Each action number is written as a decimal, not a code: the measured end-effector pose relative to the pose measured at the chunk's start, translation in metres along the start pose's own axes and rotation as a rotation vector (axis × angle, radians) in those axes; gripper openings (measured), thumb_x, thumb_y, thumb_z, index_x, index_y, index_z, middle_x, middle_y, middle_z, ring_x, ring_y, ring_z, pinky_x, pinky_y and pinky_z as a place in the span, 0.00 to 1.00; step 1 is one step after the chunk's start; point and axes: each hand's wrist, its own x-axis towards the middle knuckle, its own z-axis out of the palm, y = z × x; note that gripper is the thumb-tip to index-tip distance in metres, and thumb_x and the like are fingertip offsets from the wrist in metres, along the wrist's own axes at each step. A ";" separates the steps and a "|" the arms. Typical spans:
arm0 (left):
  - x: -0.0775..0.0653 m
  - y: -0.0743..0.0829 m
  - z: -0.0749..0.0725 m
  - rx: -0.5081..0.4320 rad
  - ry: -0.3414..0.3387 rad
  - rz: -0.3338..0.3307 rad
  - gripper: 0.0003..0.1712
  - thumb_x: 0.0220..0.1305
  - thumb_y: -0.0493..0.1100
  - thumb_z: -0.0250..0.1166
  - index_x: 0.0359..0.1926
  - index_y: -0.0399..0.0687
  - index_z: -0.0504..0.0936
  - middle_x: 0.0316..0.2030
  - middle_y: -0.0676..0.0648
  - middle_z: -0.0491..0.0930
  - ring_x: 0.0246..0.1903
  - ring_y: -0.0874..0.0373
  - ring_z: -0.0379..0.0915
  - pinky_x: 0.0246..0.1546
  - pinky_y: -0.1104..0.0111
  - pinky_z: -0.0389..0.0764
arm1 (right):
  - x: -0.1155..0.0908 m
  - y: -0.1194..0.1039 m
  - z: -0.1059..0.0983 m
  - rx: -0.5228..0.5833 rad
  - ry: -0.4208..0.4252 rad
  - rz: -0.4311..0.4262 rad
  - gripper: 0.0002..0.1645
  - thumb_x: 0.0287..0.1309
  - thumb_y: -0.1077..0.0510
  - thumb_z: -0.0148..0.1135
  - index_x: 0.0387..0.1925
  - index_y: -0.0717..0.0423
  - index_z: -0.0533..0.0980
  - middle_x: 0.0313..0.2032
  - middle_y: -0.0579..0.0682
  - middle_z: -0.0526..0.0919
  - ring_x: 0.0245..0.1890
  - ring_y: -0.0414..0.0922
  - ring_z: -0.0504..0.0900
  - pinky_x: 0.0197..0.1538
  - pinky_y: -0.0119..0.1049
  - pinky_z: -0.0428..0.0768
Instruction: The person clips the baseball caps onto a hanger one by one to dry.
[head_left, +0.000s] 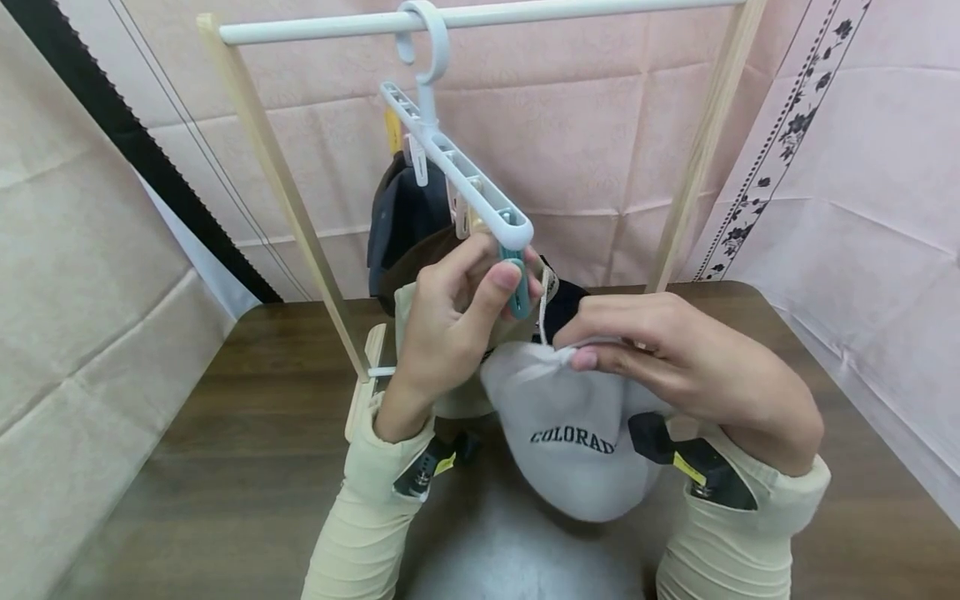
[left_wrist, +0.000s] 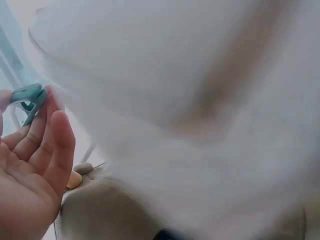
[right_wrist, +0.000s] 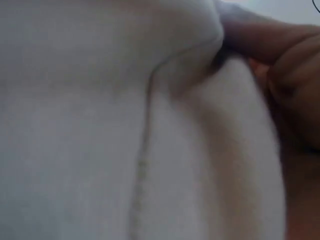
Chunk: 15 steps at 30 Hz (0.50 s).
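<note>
At the near end of a pale blue clip hanger (head_left: 480, 187), my left hand (head_left: 457, 312) pinches a teal clothespin (head_left: 517, 287) between thumb and fingers. The same clothespin (left_wrist: 31, 97) shows at the left edge of the left wrist view. Just to the right, my right hand (head_left: 667, 354) pinches the gathered top of a white cap (head_left: 577, 467) with dark "COLORAD" lettering, partly covered by the wrist strap. The cap hangs brim down, its top a little below and right of the clothespin, apart from it. White cloth (right_wrist: 75, 140) fills most of the right wrist view.
The hanger hooks over a white rod (head_left: 600, 10) between wooden posts (head_left: 285, 192). Behind the left hand hang a dark navy cap (head_left: 408, 221) and a brown one, with a beige cap (left_wrist: 110, 210) nearer. Below is a brown wooden table (head_left: 225, 467); pink cloth (head_left: 585, 150) hangs behind.
</note>
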 end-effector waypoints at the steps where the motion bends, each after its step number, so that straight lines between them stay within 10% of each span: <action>1: 0.000 0.000 0.000 -0.016 -0.010 -0.006 0.39 0.78 0.67 0.55 0.50 0.29 0.79 0.36 0.41 0.86 0.29 0.54 0.79 0.27 0.59 0.81 | 0.001 0.000 0.000 0.020 -0.018 -0.009 0.09 0.78 0.56 0.58 0.50 0.48 0.83 0.39 0.36 0.79 0.38 0.34 0.78 0.40 0.27 0.76; 15: 0.000 0.004 -0.006 -0.062 -0.003 -0.049 0.37 0.79 0.63 0.58 0.51 0.27 0.81 0.39 0.38 0.87 0.42 0.51 0.86 0.52 0.55 0.87 | 0.020 0.012 0.016 0.031 0.154 0.138 0.18 0.68 0.42 0.64 0.39 0.52 0.85 0.31 0.36 0.81 0.29 0.37 0.76 0.34 0.28 0.74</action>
